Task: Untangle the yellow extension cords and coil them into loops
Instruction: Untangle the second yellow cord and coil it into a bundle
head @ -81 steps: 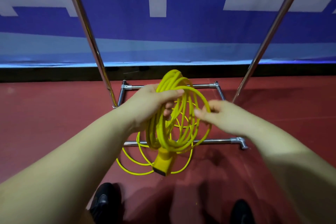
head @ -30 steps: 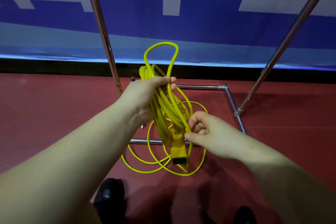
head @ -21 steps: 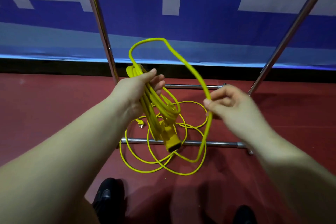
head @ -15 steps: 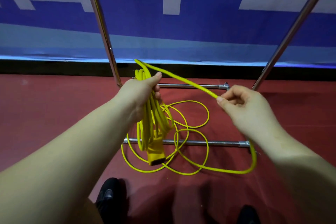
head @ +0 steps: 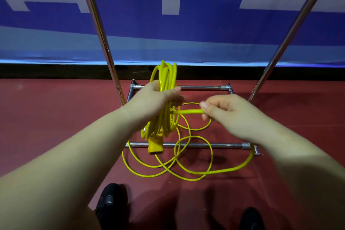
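Left hand (head: 149,102) grips the coiled yellow cord (head: 165,99) (socket end dangling); right hand (head: 229,115) pinches a loose strand, slack looping over the floor (head: 56,117).

Bright yellow round-sheathed extension cord (head: 166,87), uniform in colour, with a deeper amber-yellow block-shaped socket end (head: 155,144). Dark red matte floor (head: 56,117). Silver chrome tubular metal rack frame (head: 186,144). Blue fabric banner (head: 130,24) with blocky white shapes, paler blue lower band. Black shoes (head: 108,201).
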A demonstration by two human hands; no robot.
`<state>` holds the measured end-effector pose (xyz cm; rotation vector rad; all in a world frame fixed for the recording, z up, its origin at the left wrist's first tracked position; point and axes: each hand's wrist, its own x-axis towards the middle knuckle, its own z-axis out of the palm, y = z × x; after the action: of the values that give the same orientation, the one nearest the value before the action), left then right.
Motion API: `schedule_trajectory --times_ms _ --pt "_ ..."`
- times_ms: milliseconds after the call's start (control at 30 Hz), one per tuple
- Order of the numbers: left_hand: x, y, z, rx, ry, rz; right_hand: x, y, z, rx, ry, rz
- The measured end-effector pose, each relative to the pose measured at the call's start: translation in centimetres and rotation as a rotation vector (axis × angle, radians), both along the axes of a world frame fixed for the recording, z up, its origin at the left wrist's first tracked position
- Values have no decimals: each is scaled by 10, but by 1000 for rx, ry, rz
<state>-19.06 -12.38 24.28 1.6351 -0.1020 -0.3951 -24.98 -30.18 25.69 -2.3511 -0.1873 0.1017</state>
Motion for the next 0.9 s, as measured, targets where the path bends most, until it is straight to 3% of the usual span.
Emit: schedule_trajectory --times_ms 200,367,500,600,767,900 --pt "-23 -12 2 48 -40 -309 8 -8 -7 41 -205 -231" --pt "-23 -16 2 -47 24 -240 14 -22 -23 -97 7 -323" --pt "-16 -12 7 -232 157 -155 13 -26 -20 269 -95 -430" --pt "-19 -12 8 -212 146 -217 10 -31 -12 454 -158 -461" --pt "-32 -14 4 -39 49 -448 11 -38 -10 361 -176 -372" --pt "-35 -14 3 -143 167 -448 12 -40 -9 281 -202 -304"
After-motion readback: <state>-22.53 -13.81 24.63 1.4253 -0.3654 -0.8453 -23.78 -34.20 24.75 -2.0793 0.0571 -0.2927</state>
